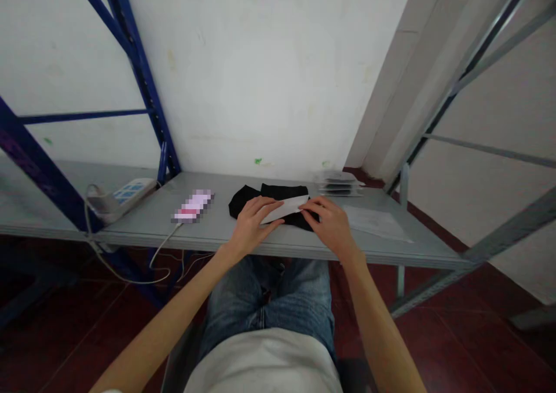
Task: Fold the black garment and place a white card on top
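A strip of white paper (287, 206) lies slanted across black folded cloth (241, 200) that looks like socks, on the grey shelf table. My left hand (254, 219) holds the strip's left part, with its fingers along the upper edge and the thumb below. At the strip's right end, my right hand (328, 219) pinches it between thumb and fingertips. Both hands cover parts of the cloth, so its full outline is hidden.
A phone (193, 206) with a blurred screen and a cable lies left of the cloth. Farther left sits a power strip (130, 196). Several flat packets (341, 184) are stacked at the back right, and a clear plastic bag (380, 224) lies before them. Blue posts (147, 86) rise at left.
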A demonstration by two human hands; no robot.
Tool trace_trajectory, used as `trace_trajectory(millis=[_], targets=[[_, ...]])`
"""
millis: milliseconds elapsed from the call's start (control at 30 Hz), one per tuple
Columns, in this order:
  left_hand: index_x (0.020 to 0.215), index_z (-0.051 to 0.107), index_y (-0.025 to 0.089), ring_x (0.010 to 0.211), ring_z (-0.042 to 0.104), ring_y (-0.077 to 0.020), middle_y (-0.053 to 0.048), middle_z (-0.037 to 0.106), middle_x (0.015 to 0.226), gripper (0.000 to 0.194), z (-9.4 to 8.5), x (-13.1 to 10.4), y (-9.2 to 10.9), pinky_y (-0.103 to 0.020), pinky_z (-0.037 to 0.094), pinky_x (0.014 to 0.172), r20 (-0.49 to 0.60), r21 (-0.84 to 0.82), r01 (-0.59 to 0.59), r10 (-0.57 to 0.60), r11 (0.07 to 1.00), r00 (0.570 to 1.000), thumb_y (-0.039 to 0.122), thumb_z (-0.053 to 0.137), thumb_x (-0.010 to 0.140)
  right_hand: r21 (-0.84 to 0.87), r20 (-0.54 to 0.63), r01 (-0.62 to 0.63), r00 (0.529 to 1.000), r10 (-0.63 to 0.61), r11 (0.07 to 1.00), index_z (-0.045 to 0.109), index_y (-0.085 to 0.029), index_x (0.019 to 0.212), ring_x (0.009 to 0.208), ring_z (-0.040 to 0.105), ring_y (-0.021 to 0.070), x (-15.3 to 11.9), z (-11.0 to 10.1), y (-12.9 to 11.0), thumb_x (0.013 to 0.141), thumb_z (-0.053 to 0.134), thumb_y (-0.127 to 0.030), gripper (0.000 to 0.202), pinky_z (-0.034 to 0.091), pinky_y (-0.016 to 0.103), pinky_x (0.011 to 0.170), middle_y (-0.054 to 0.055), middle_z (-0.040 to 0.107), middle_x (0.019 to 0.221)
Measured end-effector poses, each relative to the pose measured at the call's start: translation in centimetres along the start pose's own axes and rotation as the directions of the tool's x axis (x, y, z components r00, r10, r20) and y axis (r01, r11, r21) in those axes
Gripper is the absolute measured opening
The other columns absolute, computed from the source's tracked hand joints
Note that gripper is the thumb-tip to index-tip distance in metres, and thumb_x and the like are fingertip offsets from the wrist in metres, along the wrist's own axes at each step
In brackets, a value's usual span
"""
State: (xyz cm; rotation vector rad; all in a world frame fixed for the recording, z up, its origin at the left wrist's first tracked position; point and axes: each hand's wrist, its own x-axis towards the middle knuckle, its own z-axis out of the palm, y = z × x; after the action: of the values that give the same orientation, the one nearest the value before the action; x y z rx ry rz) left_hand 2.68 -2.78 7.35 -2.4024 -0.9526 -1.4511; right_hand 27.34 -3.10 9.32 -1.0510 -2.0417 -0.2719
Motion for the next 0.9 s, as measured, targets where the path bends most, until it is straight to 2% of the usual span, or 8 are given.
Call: trace_trajectory(millis=[100,200,267,367,533,700,800,900], targets=[[0.12,0.072,0.024,0.106,0.072,-0.0212,-0.007,0.078,0.112,0.025,0.5,0.0,0.9,-0.042,0.055,0.102,-0.076,-0.073,-0.075,0.07,0.994,0.995,0.035,0.071,0.098,0.002,0.029,0.045,0.999,-0.045,0.999,0.078,-0.023,0.106,0.096,0.07,0.0222,0.2,0.3,-1.3,0.103,0.06,-0.026,0.019,0.054,0.034,0.087,0.007,0.075,0.103],[0.108,0.075,0.024,0.094,0.074,-0.0185,-0.004,0.079,0.1,0.012,1.1,-0.4,1.1,-0.038,0.057,0.093,-0.116,-0.096,-0.088,0.076,0.992,0.99,0.03,0.068,0.1,0.013,0.045,0.088,0.995,-0.088,0.996,0.078,-0.023,0.104,0.094,0.07,0.0218,0.2,0.7,-2.2,0.102,0.063,-0.024,0.015,0.054,0.034,0.084,0.007,0.075,0.101],[0.106,0.074,0.024,0.091,0.074,-0.0175,-0.004,0.08,0.098,0.011,1.4,-0.7,0.9,-0.036,0.057,0.089,-0.14,-0.1,-0.078,0.064,0.992,0.988,0.028,0.067,0.1,0.026,0.052,0.111,0.992,-0.112,0.994,0.077,-0.023,0.104,0.095,0.069,0.0221,0.1,0.9,-2.6,0.101,0.064,-0.023,0.013,0.054,0.034,0.084,0.007,0.075,0.101],[0.112,0.073,0.023,0.092,0.072,-0.0174,-0.005,0.079,0.101,0.014,1.5,-0.9,0.9,-0.035,0.057,0.088,-0.131,-0.098,-0.067,0.054,0.993,0.99,0.028,0.066,0.101,0.052,0.06,0.134,0.989,-0.137,0.99,0.077,-0.022,0.105,0.094,0.069,0.0219,0.1,1.3,-2.8,0.102,0.065,-0.024,0.013,0.054,0.033,0.081,0.007,0.076,0.1],[0.101,0.071,0.021,0.094,0.069,-0.0185,-0.005,0.078,0.098,0.008,0.9,-0.5,1.0,-0.036,0.053,0.087,-0.076,0.016,-0.084,0.085,0.996,0.993,0.026,0.064,0.101,0.101,0.031,0.14,0.989,-0.144,0.985,0.079,-0.024,0.104,0.092,0.07,0.0205,0.0,1.0,-2.3,0.104,0.061,-0.027,0.018,0.055,0.033,0.086,0.005,0.079,0.099],[0.101,0.07,0.021,0.1,0.068,-0.0209,-0.006,0.077,0.101,0.011,-1.1,0.3,-1.7,-0.038,0.051,0.093,-0.001,0.162,-0.049,0.05,0.986,0.999,0.027,0.06,0.103,0.106,-0.118,0.044,0.992,-0.031,0.993,0.08,-0.026,0.1,0.092,0.072,0.0205,0.0,-0.9,-0.7,0.104,0.062,-0.03,0.018,0.055,0.032,0.083,0.004,0.079,0.098],[0.101,0.07,0.021,0.1,0.068,-0.0211,-0.006,0.076,0.103,0.016,-2.4,0.6,-3.6,-0.038,0.052,0.095,0.051,0.157,0.003,-0.012,0.988,0.999,0.03,0.057,0.105,0.134,-0.157,-0.017,0.987,0.038,0.991,0.079,-0.025,0.099,0.088,0.073,0.0192,0.0,-1.7,0.3,0.104,0.061,-0.031,0.02,0.054,0.03,0.078,0.003,0.078,0.097],[0.102,0.069,0.022,0.1,0.068,-0.0207,-0.006,0.076,0.104,0.018,-3.3,0.8,-4.3,-0.037,0.052,0.097,0.111,0.142,0.027,-0.043,0.99,0.993,0.031,0.054,0.106,0.147,-0.174,-0.039,0.983,0.065,0.988,0.078,-0.025,0.098,0.086,0.073,0.0192,0.1,-1.7,0.6,0.104,0.06,-0.031,0.021,0.053,0.029,0.076,0.004,0.078,0.096]])
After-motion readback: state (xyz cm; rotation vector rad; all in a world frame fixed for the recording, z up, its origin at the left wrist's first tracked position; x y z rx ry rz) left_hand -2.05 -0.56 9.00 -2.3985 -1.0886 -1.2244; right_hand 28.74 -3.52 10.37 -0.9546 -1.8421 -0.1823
